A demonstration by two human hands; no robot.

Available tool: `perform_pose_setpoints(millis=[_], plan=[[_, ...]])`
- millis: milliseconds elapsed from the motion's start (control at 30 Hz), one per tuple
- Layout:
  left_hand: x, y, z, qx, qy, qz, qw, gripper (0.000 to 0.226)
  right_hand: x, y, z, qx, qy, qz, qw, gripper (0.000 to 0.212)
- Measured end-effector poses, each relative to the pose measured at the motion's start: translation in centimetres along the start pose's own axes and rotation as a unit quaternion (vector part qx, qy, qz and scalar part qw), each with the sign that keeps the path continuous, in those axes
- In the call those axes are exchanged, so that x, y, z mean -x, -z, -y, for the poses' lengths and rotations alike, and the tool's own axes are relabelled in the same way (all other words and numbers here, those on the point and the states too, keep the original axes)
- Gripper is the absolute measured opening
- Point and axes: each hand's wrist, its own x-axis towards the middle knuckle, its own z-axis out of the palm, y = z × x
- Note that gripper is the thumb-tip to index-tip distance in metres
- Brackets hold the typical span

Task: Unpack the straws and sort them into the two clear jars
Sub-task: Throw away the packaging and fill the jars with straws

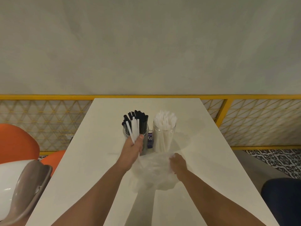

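The white worktop (203,144) carries a crumpled clear plastic bag (153,175) near the person, with two jars just behind it: the left jar (145,132) holds black straws, the right jar (164,137) white ones. The right grip (178,163) curls its fingers onto the bag's far edge, pinning it. The left grip (132,150) is closed round a bunch of white straws (134,128), raised before the left jar. Sorting is under way; that bunch probably needs carrying right and lowering upright into the right jar.
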Motion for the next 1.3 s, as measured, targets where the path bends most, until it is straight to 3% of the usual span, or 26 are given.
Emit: perform_pose_setpoints(millis=[200,333,433,533,600,633,700,800,867,900,933,1000,1033,1067,1133,1300], plan=[[-0.9,-0.2,-3.8,0.020,-0.069,-0.078,0.994,0.039,0.1,1.1,-0.6,0.201,0.010,0.008,0.979,0.033],[-1.5,-0.5,-5.5,0.052,-0.085,-0.064,0.993,0.032,1.0,2.3,0.2,0.187,-0.001,0.018,0.982,0.035],[-2.0,-1.3,-5.5,0.020,-0.083,-0.029,0.996,0.020,2.0,3.1,2.3,0.208,0.088,-0.021,0.974,0.043],[-2.4,-2.5,-5.0,-0.024,-0.083,0.006,0.996,0.012,3.8,4.0,5.8,0.018,0.254,-0.055,0.965,0.035],[-2.4,-3.5,-4.8,-0.067,-0.080,0.032,0.994,0.009,5.8,4.8,8.8,-0.123,0.289,0.017,0.949,0.026],[-2.4,-4.0,-5.0,-0.080,-0.078,0.048,0.993,0.018,6.6,5.1,10.0,-0.162,0.291,0.069,0.940,0.028],[-2.3,-4.7,-5.2,-0.093,-0.082,0.076,0.989,0.046,7.3,5.3,11.5,-0.169,0.284,0.127,0.935,0.034],[-2.0,-6.0,-5.5,-0.156,-0.125,0.070,0.977,0.065,6.8,4.9,12.2,-0.139,0.273,0.103,0.946,0.026],[-2.3,-6.5,-5.3,-0.239,-0.191,0.069,0.950,0.060,6.5,4.5,12.4,-0.155,0.258,0.068,0.951,0.010],[-2.4,-6.5,-5.6,-0.241,-0.192,0.068,0.949,0.047,6.4,4.4,12.5,-0.165,0.254,0.055,0.952,0.007],[-2.6,-6.4,-5.9,-0.192,-0.164,0.065,0.965,0.033,6.3,4.3,12.6,-0.170,0.253,0.042,0.951,0.007],[-2.8,-6.8,-6.5,-0.131,-0.132,0.071,0.980,0.031,6.2,4.6,13.0,-0.183,0.253,0.019,0.950,0.007],[-2.5,-7.0,-6.7,-0.178,-0.183,0.071,0.964,0.044,6.0,5.2,13.4,-0.196,0.251,0.007,0.948,0.006],[-2.5,-7.2,-6.2,-0.234,-0.208,0.090,0.946,0.071,5.8,5.8,13.8,-0.218,0.249,-0.005,0.944,0.006],[-3.0,-7.3,-4.8,-0.262,-0.193,0.061,0.943,0.107,4.9,7.1,14.8,-0.274,0.251,-0.023,0.928,0.012],[-3.7,-6.7,-3.8,-0.231,-0.141,0.041,0.962,0.117,1.8,8.9,16.9,-0.317,0.267,-0.077,0.907,0.015]])
